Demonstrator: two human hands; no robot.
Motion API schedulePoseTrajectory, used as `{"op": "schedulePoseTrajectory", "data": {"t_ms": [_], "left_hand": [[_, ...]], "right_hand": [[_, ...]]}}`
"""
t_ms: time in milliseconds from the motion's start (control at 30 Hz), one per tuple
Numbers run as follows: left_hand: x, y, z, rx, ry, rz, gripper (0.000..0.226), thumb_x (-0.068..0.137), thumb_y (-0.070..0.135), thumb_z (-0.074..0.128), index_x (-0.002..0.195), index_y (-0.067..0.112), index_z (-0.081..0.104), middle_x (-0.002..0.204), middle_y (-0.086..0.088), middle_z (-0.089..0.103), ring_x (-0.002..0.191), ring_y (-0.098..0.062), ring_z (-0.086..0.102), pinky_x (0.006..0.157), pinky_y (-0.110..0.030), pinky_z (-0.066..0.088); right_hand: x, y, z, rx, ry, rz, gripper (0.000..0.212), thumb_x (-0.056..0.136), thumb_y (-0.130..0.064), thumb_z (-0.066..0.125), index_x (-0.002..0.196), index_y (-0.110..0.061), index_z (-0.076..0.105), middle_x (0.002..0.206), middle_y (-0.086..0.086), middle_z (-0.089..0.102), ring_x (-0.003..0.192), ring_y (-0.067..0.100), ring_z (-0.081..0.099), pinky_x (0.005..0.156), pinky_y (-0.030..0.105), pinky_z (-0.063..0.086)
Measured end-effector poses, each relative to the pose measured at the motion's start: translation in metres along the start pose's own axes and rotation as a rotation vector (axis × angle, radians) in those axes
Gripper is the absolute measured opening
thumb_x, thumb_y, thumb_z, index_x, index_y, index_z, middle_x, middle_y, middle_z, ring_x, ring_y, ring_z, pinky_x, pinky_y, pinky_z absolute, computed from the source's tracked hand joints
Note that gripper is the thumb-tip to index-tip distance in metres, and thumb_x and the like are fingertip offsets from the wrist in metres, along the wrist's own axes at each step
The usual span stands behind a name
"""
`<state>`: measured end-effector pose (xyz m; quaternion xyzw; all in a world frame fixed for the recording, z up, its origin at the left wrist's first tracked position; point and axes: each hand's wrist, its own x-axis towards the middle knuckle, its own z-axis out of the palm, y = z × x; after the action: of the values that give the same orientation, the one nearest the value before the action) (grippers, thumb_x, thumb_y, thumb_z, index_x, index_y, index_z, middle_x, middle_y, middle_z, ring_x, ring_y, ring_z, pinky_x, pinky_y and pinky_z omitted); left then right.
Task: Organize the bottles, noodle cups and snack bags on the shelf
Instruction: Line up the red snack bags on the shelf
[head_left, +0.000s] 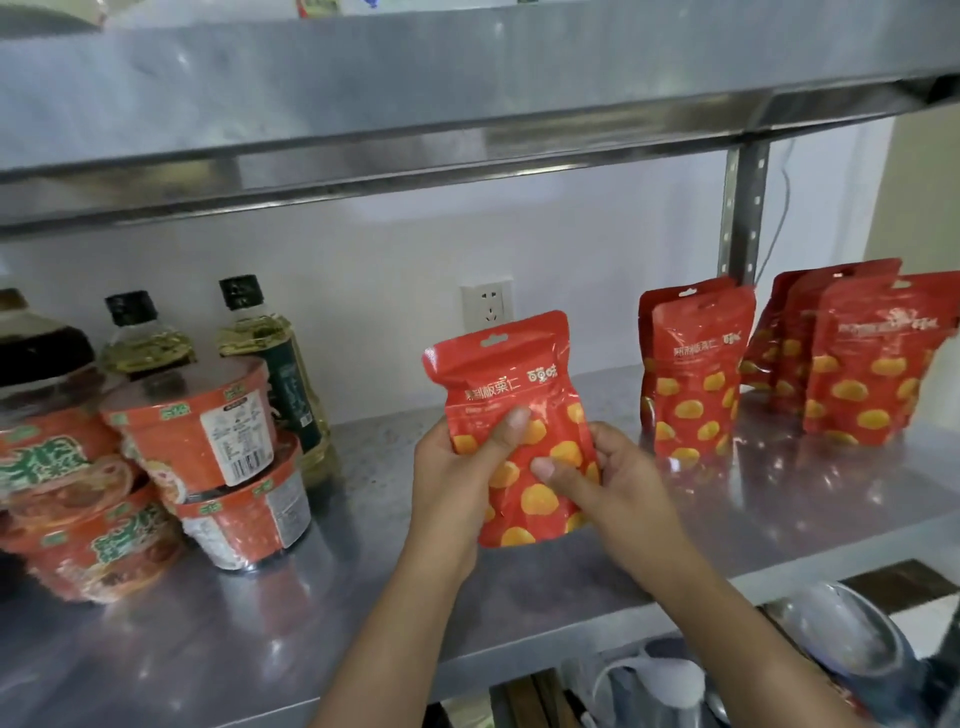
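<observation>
- You hold a red snack bag (498, 379) upright between both hands, over the steel shelf (363, 597). It has yellow spots and white print on the front.
- Your left hand (452, 478) grips the bag's left edge. The thumb is pressed across the front and the fingers are hidden behind.
- Your right hand (618, 483) pinches the lower right side, thumb on the front, the other fingers out of sight behind the bag.
- Right of your right hand, two like bags (696, 374) stand on the shelf, one behind the other. Farther right, a cluster of bags (862, 364) leans together.
- Left of your left hand, noodle cups are piled and tilted. An upper cup (197, 431) rests on a lower cup (249, 514), with two more cups (57, 467) farther left.
- Behind the cups stand two oil bottles (140, 338) with black caps, and a dark bottle (36, 353) stands farthest from your hands.
- Just above the bag's top edge, a white wall socket (487, 306) shows.
- An upper shelf (467, 104) runs overhead.
</observation>
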<state>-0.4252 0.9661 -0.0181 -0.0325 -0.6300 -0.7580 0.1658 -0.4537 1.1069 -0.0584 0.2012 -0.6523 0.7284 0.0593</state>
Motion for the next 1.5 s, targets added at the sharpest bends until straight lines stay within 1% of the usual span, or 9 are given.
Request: {"op": "schedulePoseTrajectory", "data": {"t_ms": [267,467,667,833,900,1067,1200,1367,1500], "left_hand": [[0.0,0.009,0.015,0.026,0.077,0.031,0.008,0.082,0.016,0.078,0.088,0.019,0.073,0.09,-0.004,0.079,0.083,-0.022,0.076,0.071,-0.03,0.062],[-0.011,0.031,0.018,0.0,0.052,0.019,0.036,0.081,0.038,0.073,0.107,0.015,0.071,0.101,-0.006,0.078,0.093,-0.027,0.075,0.087,-0.045,0.059],[-0.037,0.037,0.011,-0.088,0.199,0.035,0.02,0.088,0.028,0.071,0.099,0.011,0.074,0.096,-0.01,0.078,0.087,-0.027,0.076,0.076,-0.041,0.062],[-0.042,0.04,0.008,-0.192,0.24,-0.031,0.019,0.089,0.028,0.071,0.1,0.013,0.073,0.097,-0.011,0.078,0.087,-0.029,0.076,0.073,-0.042,0.063],[-0.041,0.041,0.009,-0.184,0.241,-0.043,0.019,0.09,0.029,0.071,0.1,0.013,0.073,0.096,-0.01,0.078,0.085,-0.029,0.076,0.072,-0.043,0.063],[-0.044,0.038,0.013,-0.163,0.249,-0.044,0.021,0.087,0.028,0.074,0.099,0.011,0.074,0.095,-0.014,0.078,0.087,-0.033,0.075,0.077,-0.047,0.062],[-0.048,0.036,0.016,-0.141,0.222,-0.059,0.024,0.089,0.035,0.07,0.099,0.013,0.073,0.093,-0.011,0.078,0.084,-0.03,0.076,0.076,-0.045,0.062],[-0.057,0.025,0.022,-0.074,0.28,0.028,0.035,0.087,0.031,0.072,0.119,0.025,0.06,0.113,0.002,0.073,0.097,-0.01,0.072,0.072,-0.02,0.058],[-0.075,0.01,0.033,-0.014,0.329,0.152,0.032,0.086,0.021,0.073,0.111,0.034,0.057,0.123,0.012,0.064,0.113,-0.002,0.061,0.079,-0.013,0.049]], "right_hand": [[-0.003,-0.003,-0.004,0.118,0.005,0.01,0.043,0.078,-0.024,0.076,0.117,-0.01,0.064,0.106,0.005,0.076,0.098,0.023,0.074,0.086,0.046,0.059],[-0.018,-0.021,-0.003,0.171,0.014,0.017,0.036,0.078,-0.017,0.075,0.112,-0.01,0.067,0.099,0.004,0.078,0.092,0.021,0.075,0.073,0.029,0.061],[-0.051,-0.035,0.005,0.206,-0.053,0.069,0.034,0.071,-0.019,0.076,0.104,-0.014,0.068,0.093,0.0,0.078,0.083,0.016,0.076,0.065,0.022,0.058],[-0.07,-0.034,0.008,0.313,-0.132,0.228,0.043,0.066,-0.038,0.089,0.103,-0.022,0.075,0.105,0.004,0.077,0.096,0.022,0.075,0.074,0.033,0.061],[-0.073,-0.034,0.01,0.313,-0.114,0.242,0.045,0.066,-0.034,0.092,0.104,-0.018,0.074,0.104,0.006,0.077,0.098,0.025,0.074,0.077,0.037,0.062],[-0.079,-0.035,0.011,0.311,-0.027,0.252,0.05,0.059,-0.032,0.08,0.105,-0.014,0.071,0.099,0.007,0.078,0.095,0.026,0.075,0.079,0.043,0.061],[-0.085,-0.036,0.008,0.284,-0.004,0.253,0.047,0.062,-0.031,0.079,0.105,-0.015,0.071,0.098,0.005,0.078,0.094,0.025,0.075,0.084,0.046,0.06],[-0.088,-0.041,0.004,0.194,0.097,0.202,0.035,0.069,-0.027,0.078,0.101,-0.018,0.071,0.09,0.0,0.079,0.085,0.017,0.076,0.07,0.026,0.062],[-0.09,-0.043,0.003,0.091,0.204,0.109,0.024,0.078,-0.026,0.077,0.101,-0.022,0.07,0.086,-0.01,0.077,0.079,0.005,0.073,0.064,0.013,0.055]]}}
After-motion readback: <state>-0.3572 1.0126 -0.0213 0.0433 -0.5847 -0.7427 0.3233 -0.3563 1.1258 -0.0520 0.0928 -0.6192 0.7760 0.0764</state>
